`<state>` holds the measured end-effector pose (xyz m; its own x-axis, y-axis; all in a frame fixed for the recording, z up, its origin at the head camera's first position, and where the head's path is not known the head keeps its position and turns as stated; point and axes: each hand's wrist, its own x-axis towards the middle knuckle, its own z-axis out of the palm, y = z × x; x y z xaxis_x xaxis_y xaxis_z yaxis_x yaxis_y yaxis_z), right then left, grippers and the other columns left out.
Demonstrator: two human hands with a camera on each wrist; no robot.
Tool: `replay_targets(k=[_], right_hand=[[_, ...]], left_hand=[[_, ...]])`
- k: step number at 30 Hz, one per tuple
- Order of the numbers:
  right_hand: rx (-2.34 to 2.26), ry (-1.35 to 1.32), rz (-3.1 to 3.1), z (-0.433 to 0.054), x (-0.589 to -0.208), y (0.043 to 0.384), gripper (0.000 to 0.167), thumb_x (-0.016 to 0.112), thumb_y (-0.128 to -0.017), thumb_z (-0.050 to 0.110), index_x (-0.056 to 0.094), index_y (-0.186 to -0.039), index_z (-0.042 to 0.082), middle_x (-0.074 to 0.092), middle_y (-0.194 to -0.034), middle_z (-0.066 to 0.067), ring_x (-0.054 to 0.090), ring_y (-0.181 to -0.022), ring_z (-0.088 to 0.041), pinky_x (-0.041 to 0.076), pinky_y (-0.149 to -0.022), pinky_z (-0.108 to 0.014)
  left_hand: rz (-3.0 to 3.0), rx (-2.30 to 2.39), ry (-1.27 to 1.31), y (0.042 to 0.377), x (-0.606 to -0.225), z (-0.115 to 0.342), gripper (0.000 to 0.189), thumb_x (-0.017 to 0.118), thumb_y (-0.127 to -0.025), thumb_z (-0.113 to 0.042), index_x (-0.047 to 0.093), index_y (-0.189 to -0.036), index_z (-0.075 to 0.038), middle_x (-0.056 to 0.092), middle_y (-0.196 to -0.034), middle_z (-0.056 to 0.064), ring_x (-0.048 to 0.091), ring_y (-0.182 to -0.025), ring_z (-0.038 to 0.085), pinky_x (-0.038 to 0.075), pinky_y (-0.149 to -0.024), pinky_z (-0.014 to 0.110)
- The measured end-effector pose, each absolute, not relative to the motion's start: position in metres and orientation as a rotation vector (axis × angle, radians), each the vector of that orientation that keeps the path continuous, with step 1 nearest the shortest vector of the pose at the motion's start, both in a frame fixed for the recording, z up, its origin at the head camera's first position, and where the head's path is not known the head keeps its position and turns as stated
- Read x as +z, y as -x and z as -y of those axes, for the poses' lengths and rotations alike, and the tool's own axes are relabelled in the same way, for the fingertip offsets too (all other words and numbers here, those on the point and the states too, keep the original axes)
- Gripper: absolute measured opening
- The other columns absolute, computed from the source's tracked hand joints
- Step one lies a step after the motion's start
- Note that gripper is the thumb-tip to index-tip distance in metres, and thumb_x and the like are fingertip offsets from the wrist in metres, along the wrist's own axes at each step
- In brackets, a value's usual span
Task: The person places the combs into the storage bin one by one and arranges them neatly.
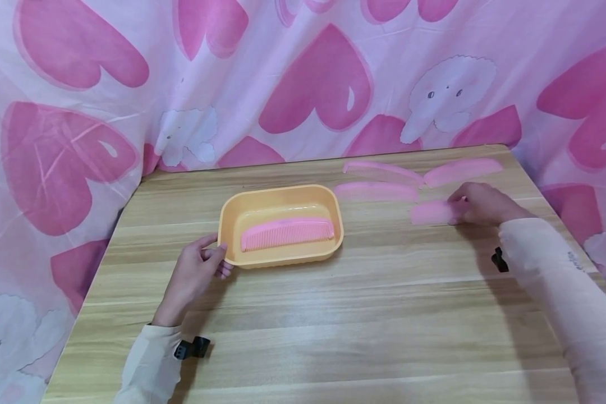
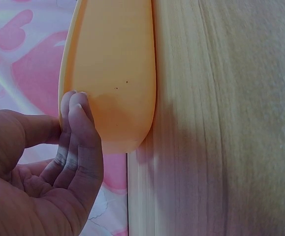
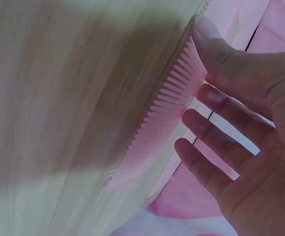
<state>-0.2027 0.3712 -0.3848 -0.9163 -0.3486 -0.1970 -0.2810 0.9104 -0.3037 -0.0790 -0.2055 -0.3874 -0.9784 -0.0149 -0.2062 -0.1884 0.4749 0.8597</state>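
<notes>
My left hand pinches the near left corner of a yellow-orange plastic tray, thumb at the rim and fingers along the outer wall. Inside the tray lies one pink comb, teeth facing me. At the right, my right hand holds the right part of another pink comb between thumb and index finger, covering that end. In the right wrist view, the thumb presses near the teeth of this comb, while the other fingers are spread apart behind it.
Behind the right hand's comb, three more pink combs lie on the wooden table: one at the back, one at the back right and one beside the tray. A pink heart-patterned curtain hangs around the table.
</notes>
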Motion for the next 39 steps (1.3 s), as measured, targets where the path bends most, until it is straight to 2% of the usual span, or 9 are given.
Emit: replay_targets(k=[12, 26, 33, 39], right_hand=[[-0.42, 0.503, -2.81, -0.336, -0.386, 0.193, 0.053, 0.09, -0.076, 0.021, 0.069, -0.112, -0.012, 0.065, -0.112, -0.028, 0.061, -0.103, -0.041, 0.049, -0.091, -0.059], [-0.445, 0.659, -2.82, -0.298, -0.389, 0.189, 0.052, 0.089, -0.078, 0.03, 0.072, -0.11, -0.008, 0.067, -0.11, -0.021, 0.064, -0.1, -0.036, 0.052, -0.089, -0.055], [-0.456, 0.666, -2.815, -0.285, -0.389, 0.185, 0.048, 0.089, -0.079, 0.026, 0.073, -0.11, -0.007, 0.066, -0.11, -0.018, 0.063, -0.096, -0.032, 0.053, -0.088, -0.052], [-0.51, 0.696, -2.765, -0.289, -0.387, 0.185, 0.053, 0.089, -0.078, 0.026, 0.071, -0.115, -0.008, 0.064, -0.112, -0.017, 0.062, -0.097, -0.031, 0.053, -0.087, -0.05]], left_hand=[[-2.535, 1.528, 0.182, 0.079, -0.385, 0.206, 0.043, 0.052, -0.107, -0.011, 0.045, -0.145, 0.007, 0.07, -0.08, 0.015, 0.068, -0.066, 0.017, 0.062, -0.061, 0.03], [-2.525, 1.503, 0.235, 0.081, -0.386, 0.206, 0.044, 0.051, -0.107, -0.014, 0.045, -0.147, 0.005, 0.07, -0.081, 0.014, 0.068, -0.068, 0.018, 0.062, -0.062, 0.029], [-2.522, 1.538, 0.2, 0.08, -0.385, 0.205, 0.044, 0.053, -0.107, -0.013, 0.045, -0.145, 0.006, 0.071, -0.079, 0.013, 0.068, -0.067, 0.017, 0.061, -0.061, 0.028], [-2.523, 1.573, 0.157, 0.08, -0.385, 0.207, 0.044, 0.054, -0.106, -0.011, 0.045, -0.144, 0.009, 0.071, -0.078, 0.014, 0.068, -0.066, 0.015, 0.061, -0.06, 0.028]])
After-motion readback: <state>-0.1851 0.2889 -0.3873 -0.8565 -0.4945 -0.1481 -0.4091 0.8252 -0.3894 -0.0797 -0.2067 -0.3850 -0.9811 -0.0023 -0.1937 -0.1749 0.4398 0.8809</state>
